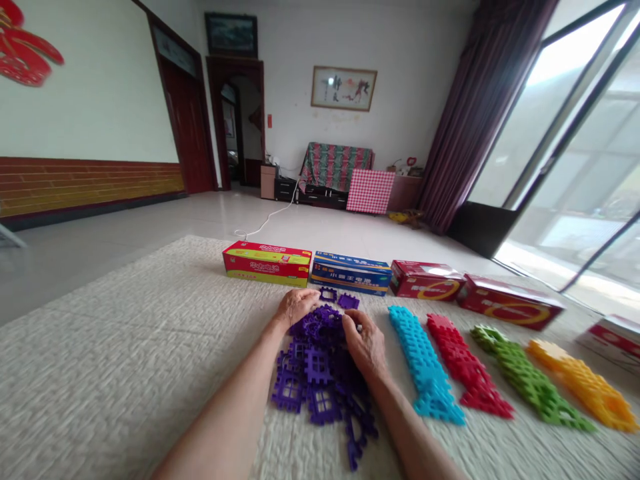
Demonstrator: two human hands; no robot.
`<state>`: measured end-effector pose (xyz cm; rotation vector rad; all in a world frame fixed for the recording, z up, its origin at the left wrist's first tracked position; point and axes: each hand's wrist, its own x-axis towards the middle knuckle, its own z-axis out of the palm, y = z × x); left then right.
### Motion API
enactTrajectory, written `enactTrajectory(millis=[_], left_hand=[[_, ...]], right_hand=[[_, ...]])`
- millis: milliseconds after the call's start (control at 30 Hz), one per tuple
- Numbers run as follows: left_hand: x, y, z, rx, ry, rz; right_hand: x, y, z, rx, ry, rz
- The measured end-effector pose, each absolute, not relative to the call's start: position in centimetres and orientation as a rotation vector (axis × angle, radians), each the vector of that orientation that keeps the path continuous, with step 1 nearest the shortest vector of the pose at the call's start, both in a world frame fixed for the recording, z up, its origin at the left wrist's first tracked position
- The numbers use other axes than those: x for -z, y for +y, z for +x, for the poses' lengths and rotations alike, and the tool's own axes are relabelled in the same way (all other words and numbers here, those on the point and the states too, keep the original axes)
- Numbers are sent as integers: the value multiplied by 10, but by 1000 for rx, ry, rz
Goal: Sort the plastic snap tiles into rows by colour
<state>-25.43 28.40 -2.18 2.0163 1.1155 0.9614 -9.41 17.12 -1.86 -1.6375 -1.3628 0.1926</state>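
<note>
A heap of purple interlocking plastic building pieces (pixel 317 365), several with window-like cutouts, lies on the pale textured mat between my forearms. My left hand (pixel 297 307) is at the heap's far left side, its fingers drawn together on a purple piece at the top. On the right side, my right hand (pixel 366 339) is curled, thumb and fingers closing at the edge of the same upper pieces. Just beyond the fingertips lie a purple square frame (pixel 329 289) and another purple square piece (pixel 349 301). My hands partly hide what their fingertips grip.
Rows of blue pieces (pixel 423 363), red pieces (pixel 467 367), green pieces (pixel 533 378) and yellow pieces (pixel 585 383) lie to the right. Behind stand a red-yellow battery box (pixel 267 263), a blue box (pixel 351 272) and several dark red boxes (pixel 427 280).
</note>
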Motion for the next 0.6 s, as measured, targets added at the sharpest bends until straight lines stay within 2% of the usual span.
enactTrajectory(millis=[300,467,600], left_hand=[[23,284,-251,-1033,1056,2007],[22,285,-250,-1000,1117,2021],[26,289,-249,-1007,1124,2058]], right_hand=[[22,176,-84,-144,-1311,-1625],[7,212,-61,17,-1699,-1748],[0,237,-49,2,-1922,-1783]])
